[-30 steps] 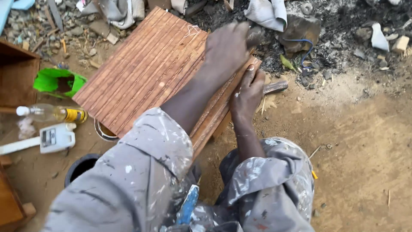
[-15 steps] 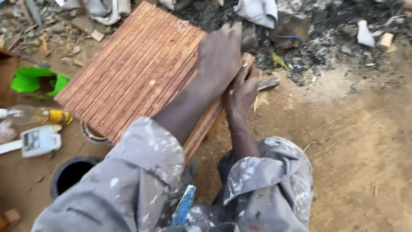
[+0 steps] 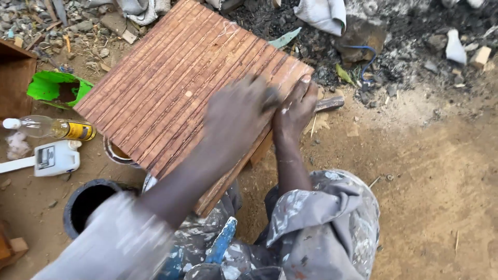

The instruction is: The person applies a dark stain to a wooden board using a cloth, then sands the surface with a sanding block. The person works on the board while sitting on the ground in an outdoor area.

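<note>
A brown ribbed wooden panel (image 3: 171, 83) lies tilted across my knees. My left hand (image 3: 236, 116) rests palm down on its near right part, blurred by motion. A small dark bit shows at its fingertips; I cannot tell whether the hand grips it. My right hand (image 3: 294, 109) clasps the panel's right edge, thumb on top, white dust on the fingers. Both my sleeve (image 3: 119, 243) and my trousers (image 3: 321, 223) are paint-stained.
Left of the panel are a green container (image 3: 54, 88), a clear bottle with a yellow label (image 3: 52, 128), a white jug (image 3: 52, 158), a black bucket (image 3: 85, 205) and a brown box (image 3: 15, 72). A tin (image 3: 116, 153) sits under the panel. Rubble and ash (image 3: 415, 41) lie beyond.
My left hand has slid back from the panel's far corner toward me along the ribs. My right hand stays on the right edge. The view has shifted slightly.
</note>
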